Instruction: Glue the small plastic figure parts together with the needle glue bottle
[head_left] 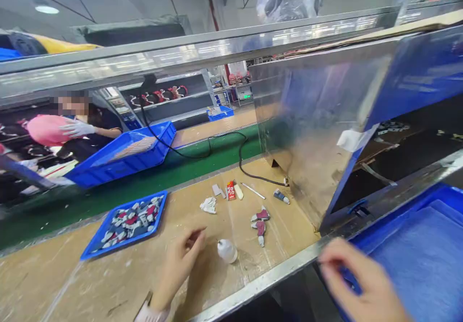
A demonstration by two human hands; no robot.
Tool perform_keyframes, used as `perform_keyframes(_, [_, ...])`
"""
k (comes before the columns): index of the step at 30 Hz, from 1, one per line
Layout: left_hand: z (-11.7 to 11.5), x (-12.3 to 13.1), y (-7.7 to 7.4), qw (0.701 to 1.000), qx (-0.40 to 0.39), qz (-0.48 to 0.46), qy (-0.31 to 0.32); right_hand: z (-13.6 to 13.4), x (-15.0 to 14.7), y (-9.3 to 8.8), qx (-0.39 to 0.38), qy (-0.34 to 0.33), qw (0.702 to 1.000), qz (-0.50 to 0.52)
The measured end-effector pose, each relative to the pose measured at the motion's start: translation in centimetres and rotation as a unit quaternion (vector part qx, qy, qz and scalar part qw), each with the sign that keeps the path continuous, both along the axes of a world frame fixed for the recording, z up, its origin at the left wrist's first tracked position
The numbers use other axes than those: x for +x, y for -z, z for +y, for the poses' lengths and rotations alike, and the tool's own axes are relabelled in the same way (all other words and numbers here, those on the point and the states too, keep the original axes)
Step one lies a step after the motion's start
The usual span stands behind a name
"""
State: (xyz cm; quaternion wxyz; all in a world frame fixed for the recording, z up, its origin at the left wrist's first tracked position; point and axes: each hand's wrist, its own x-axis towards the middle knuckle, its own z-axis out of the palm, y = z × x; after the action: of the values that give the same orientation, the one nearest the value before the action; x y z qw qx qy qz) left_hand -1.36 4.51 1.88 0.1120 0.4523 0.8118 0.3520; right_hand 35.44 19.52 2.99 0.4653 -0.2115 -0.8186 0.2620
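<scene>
My left hand (181,259) rests on the wooden bench (119,283) with its fingers loosely curled and nothing in them, just left of a small white squeeze bottle (227,251) lying on its side. My right hand (361,281) is low at the right, blurred by motion, its fingers pinched on the near rim of a blue bin (427,259). Two red-and-white cut pieces (260,221) lie on the bench beyond the bottle.
A shallow blue tray (94,245) of several red, white and grey pieces sits to the left. A crumpled white cloth (209,205), small tools (231,190) and a black cable (238,155) lie further back. A metal box (311,134) stands at right. Another person (77,129) works across the green belt (152,177).
</scene>
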Motion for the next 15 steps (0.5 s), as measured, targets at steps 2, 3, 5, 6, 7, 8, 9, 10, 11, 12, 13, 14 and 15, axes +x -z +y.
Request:
perform_keyframes(2, [3.5,-0.3,-0.9,0.993,-0.029,0.002,0.118,-3.6,-4.1,1.9,-0.080,-0.102,0.984,-0.119])
perform_keyframes(3, [5.3,-0.2,-1.0,0.983,-0.046,0.003,0.177,-4.8,-6.3,2.8,-0.111,-0.089,0.981,-0.130])
perform_keyframes(5, [8.5,0.3,-0.8,0.956,-0.077,0.008,0.284,-6.0,-10.1,4.4,-0.140,-0.051,0.980,-0.135])
perform_keyframes(6, [9.8,0.6,-0.5,0.940,-0.090,0.014,0.330,-6.2,-11.5,5.2,-0.139,-0.025,0.981,-0.135])
perform_keyframes(7, [10.9,1.0,-0.1,0.924,-0.099,0.022,0.368,-6.1,-12.4,6.0,-0.133,-0.003,0.982,-0.136])
perform_keyframes(8, [11.8,1.3,0.4,0.913,-0.102,0.034,0.394,-6.0,-13.1,6.6,-0.126,0.020,0.982,-0.138])
perform_keyframes(9, [12.4,1.6,0.9,0.904,-0.103,0.045,0.412,-5.8,-13.4,7.2,-0.119,0.041,0.982,-0.142])
perform_keyframes(10, [12.8,1.7,1.3,0.898,-0.100,0.056,0.424,-5.6,-13.5,7.7,-0.113,0.059,0.981,-0.148])
perform_keyframes(11, [13.0,1.8,1.6,0.896,-0.096,0.064,0.430,-5.3,-13.5,8.0,-0.109,0.074,0.979,-0.155])
perform_keyframes(12, [13.1,1.7,1.8,0.895,-0.091,0.070,0.432,-4.9,-13.4,8.2,-0.104,0.086,0.977,-0.164])
perform_keyframes(13, [13.0,1.4,1.9,0.895,-0.087,0.073,0.431,-4.5,-13.3,8.2,-0.099,0.095,0.975,-0.173])
perform_keyframes(14, [12.8,1.0,1.7,0.898,-0.082,0.074,0.426,-3.8,-13.2,8.0,-0.092,0.105,0.973,-0.182])
perform_keyframes(15, [12.4,0.3,1.4,0.903,-0.077,0.074,0.416,-3.0,-13.2,7.7,-0.084,0.119,0.970,-0.192])
